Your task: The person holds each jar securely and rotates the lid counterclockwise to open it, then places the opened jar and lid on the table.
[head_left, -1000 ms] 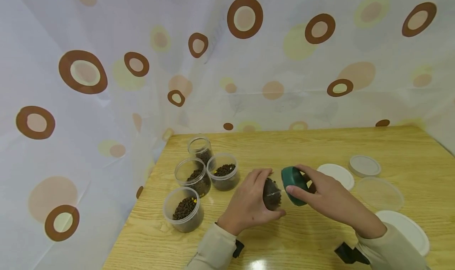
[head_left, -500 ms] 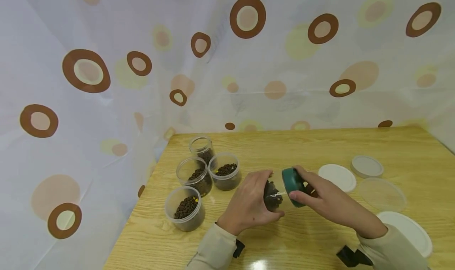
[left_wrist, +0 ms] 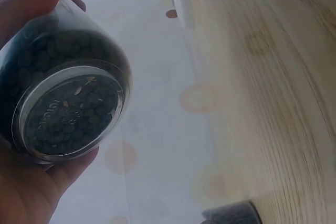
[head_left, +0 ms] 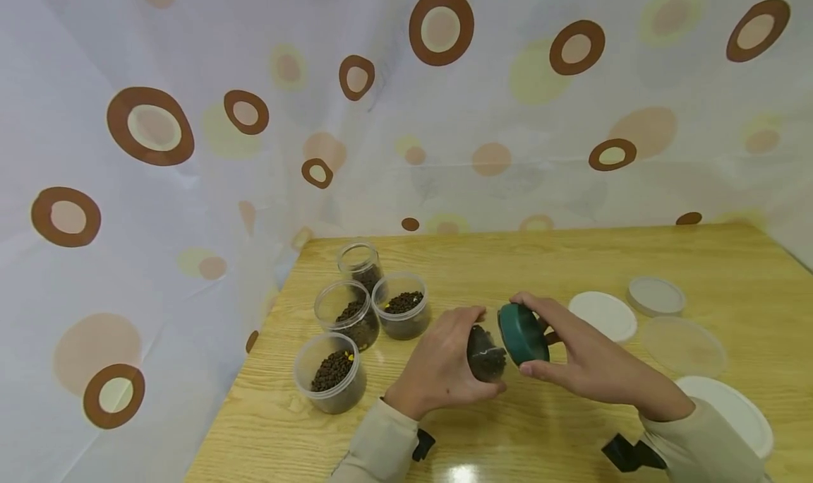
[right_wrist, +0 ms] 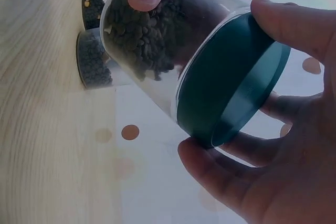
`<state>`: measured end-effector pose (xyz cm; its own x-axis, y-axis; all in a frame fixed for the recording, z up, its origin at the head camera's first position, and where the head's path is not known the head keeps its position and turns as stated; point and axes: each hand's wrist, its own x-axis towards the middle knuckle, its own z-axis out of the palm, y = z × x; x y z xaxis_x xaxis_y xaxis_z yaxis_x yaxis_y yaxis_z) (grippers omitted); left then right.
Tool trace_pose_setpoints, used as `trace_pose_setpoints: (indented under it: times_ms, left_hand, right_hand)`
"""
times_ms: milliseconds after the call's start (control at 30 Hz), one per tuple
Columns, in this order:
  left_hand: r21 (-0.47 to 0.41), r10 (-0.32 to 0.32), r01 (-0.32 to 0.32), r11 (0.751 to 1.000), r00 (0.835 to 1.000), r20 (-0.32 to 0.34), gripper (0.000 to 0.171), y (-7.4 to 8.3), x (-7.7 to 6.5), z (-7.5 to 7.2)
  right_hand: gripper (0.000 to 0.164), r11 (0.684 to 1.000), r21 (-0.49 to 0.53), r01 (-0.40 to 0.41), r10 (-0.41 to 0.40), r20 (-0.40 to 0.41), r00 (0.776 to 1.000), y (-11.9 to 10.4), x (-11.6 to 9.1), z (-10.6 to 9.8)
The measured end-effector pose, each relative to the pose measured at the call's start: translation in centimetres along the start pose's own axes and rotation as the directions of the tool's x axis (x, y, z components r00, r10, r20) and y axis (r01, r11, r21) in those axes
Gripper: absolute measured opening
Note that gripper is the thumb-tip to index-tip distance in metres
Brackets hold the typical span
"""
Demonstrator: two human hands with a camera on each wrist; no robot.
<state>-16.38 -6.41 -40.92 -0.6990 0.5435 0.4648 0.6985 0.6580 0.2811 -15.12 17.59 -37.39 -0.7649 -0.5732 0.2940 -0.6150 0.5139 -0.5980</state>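
My left hand grips a clear jar partly filled with dark brown pellets, holding it tilted on its side above the table. In the left wrist view the jar's round base faces the camera, with fingers and thumb wrapped around its wall. A dark green lid sits at the jar's mouth, and my right hand holds it by the rim. Thumb and fingertips spread around the lid's edge in the right wrist view, where the lid meets the clear wall of the jar.
Several uncovered clear tubs with pellets stand at the left, among them a front tub and a back jar. On the right lie a white lid, a translucent lid, a smaller lid and a large white lid.
The green lid has turned slightly, and my right fingers have shifted around its rim. Both hands stay in nearly the same place, and the left keeps its grip on the jar.
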Motion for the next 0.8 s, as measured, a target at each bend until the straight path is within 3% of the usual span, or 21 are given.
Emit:
trace_pose_setpoints:
  times_ms: [800]
  left_hand:
    - [0.039,0.007,-0.006,0.999,1.0,-0.023,0.099,0.25,-0.09,-0.1]
  right_hand:
    - [0.081,0.998,-0.017,-0.055,0.055,-0.009,0.998,-0.59,-0.16,-0.74]
